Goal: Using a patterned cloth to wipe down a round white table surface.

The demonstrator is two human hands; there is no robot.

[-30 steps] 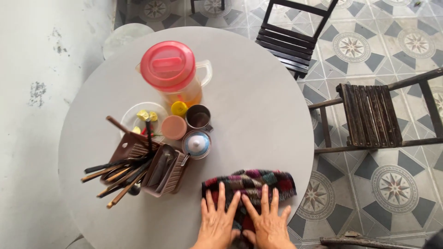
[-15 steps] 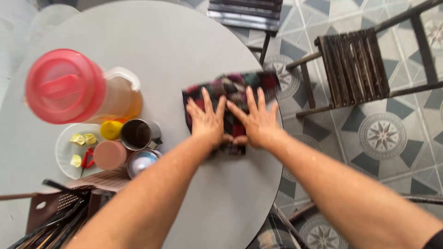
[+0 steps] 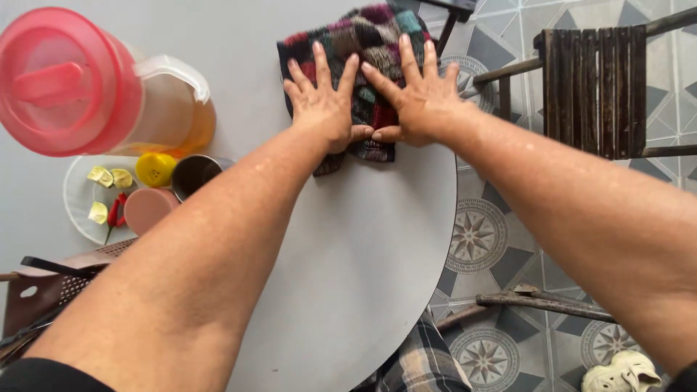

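table (image 3: 363, 247): round and grey, its right edge seen over a patterned tile floor (image 3: 486, 239).
pitcher (image 3: 87, 87): pink-lidded, stood by the table's left edge.
cloth (image 3: 363, 51): dark checked, spread flat near the far right edge of the table.
left hand (image 3: 323, 105): laid palm down on the cloth, fingers splayed wide, nothing gripped.
right hand (image 3: 421, 94): pressed flat beside it, fingers spread, thumbs touching.

Round grey table (image 3: 348, 254) carried a checked cloth (image 3: 363, 43) at 12 o'clock, near the rim. At 9–10 o'clock stood a pink-lidded pitcher (image 3: 87, 87), a clear plate (image 3: 76, 203), a metal cup (image 3: 194, 173) and a pink-capped pot (image 3: 149, 208).
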